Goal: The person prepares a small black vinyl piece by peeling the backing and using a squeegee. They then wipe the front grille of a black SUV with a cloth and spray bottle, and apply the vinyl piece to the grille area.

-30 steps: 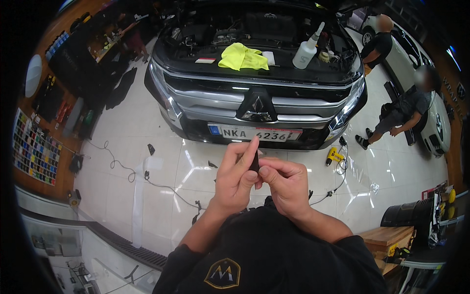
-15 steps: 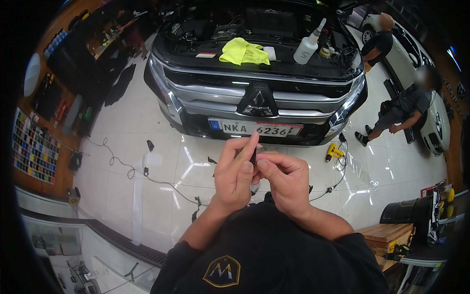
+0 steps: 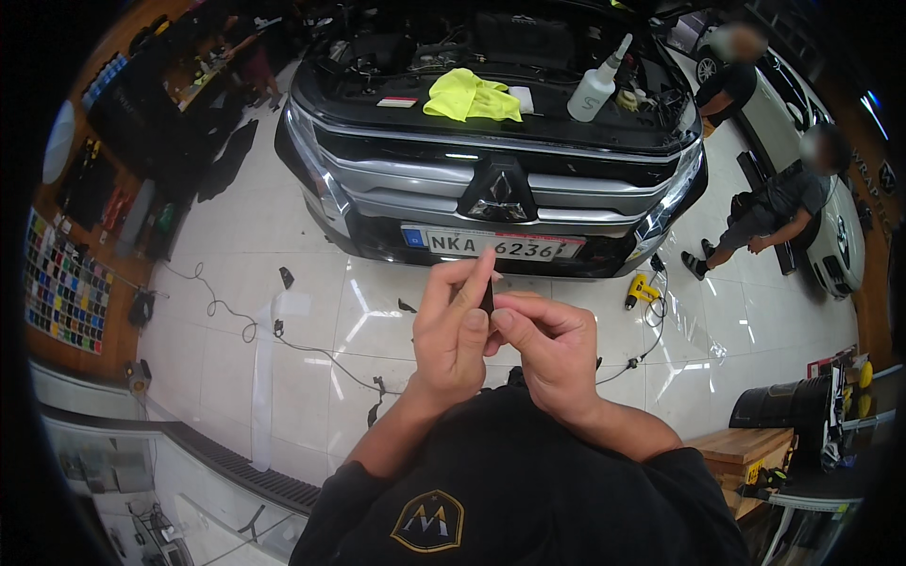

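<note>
Both my hands are raised close together in front of my chest, before the front of a black car (image 3: 510, 247) with its hood up. Between them is a small, thin dark piece (image 3: 488, 298), mostly hidden by my fingers; its kind cannot be made out. My left hand (image 3: 451, 330) pinches it with thumb and fingers, the index finger pointing up. My right hand (image 3: 547, 344) is closed, thumb against fingertips, at the piece's right edge. Beyond my hands are the licence plate (image 3: 500, 245) and the silver-trimmed grille (image 3: 396, 193).
On the car's front lie a yellow cloth (image 3: 467, 96) and a white spray bottle (image 3: 595, 90). A yellow heat gun (image 3: 642, 291) and a black cable (image 3: 321, 352) are on the tiled floor. Two people stand at right, one in dark clothes (image 3: 779, 203). A wooden box (image 3: 741, 448) is at lower right.
Both hands keep nearly the same place and grip around the dark piece. The view has shifted very slightly; little else differs.
</note>
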The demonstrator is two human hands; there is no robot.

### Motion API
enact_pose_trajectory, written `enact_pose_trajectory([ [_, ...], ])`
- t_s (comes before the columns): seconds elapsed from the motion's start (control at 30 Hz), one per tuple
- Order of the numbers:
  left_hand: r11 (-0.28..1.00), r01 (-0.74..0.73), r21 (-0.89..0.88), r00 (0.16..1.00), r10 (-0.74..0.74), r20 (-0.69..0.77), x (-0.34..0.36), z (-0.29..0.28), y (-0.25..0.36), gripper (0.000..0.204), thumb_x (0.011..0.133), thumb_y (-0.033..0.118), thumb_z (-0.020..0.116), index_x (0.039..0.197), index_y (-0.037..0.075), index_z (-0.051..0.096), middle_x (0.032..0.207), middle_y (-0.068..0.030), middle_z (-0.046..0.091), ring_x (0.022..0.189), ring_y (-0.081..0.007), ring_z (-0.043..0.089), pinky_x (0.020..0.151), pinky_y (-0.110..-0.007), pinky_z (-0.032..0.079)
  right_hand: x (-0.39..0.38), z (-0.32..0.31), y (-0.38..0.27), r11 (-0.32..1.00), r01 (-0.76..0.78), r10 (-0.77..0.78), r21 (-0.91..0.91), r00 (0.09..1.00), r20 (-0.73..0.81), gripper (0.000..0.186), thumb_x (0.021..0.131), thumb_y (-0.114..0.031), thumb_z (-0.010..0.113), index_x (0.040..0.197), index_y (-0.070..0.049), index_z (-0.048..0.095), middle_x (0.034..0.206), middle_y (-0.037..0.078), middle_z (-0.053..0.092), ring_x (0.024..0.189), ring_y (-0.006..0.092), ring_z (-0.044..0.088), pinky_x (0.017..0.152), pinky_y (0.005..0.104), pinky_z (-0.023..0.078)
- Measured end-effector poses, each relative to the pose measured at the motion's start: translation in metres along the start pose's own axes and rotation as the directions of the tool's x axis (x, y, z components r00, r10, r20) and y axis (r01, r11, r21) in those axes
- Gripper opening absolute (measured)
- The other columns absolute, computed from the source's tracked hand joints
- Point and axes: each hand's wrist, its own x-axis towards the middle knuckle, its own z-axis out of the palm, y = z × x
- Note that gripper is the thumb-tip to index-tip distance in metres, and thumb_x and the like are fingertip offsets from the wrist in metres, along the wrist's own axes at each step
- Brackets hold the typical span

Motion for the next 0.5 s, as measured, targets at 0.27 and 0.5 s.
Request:
enact_pose_trajectory([
  [0.27,1.0,0.004,0.026,1.0,-0.004,-0.005,-0.001,-0.0018,-0.0056,0.045,0.103,0.022,0.046,0.134,-0.01,0.053,0.114,-0.0187,0.054,0.088,-0.0221,0.057,0.077,-0.032,0.048,0.0014,0.0012,0.0021,0.998,0.025,-0.026,-0.057,1.0,-0.016,0.021,0.094,-0.001,0.064,0.112,0.008,0.067,0.107,0.016,0.068,0.082,0.0174,0.067,0.073,0.0283,0.056],
  [0.5,0.993,-0.062,0.096,0.997,0.065,-0.029,0.0002,-0.0029,-0.0092,0.044,0.103,0.022,0.048,0.133,-0.009,0.055,0.114,-0.0189,0.053,0.087,-0.0222,0.056,0.075,-0.032,0.048,-0.0001,0.004,0.003,0.999,0.037,-0.038,-0.03,0.999,-0.026,0.02,0.094,0.0,0.063,0.112,0.008,0.067,0.109,0.016,0.067,0.086,0.0173,0.066,0.075,0.0282,0.056],
])
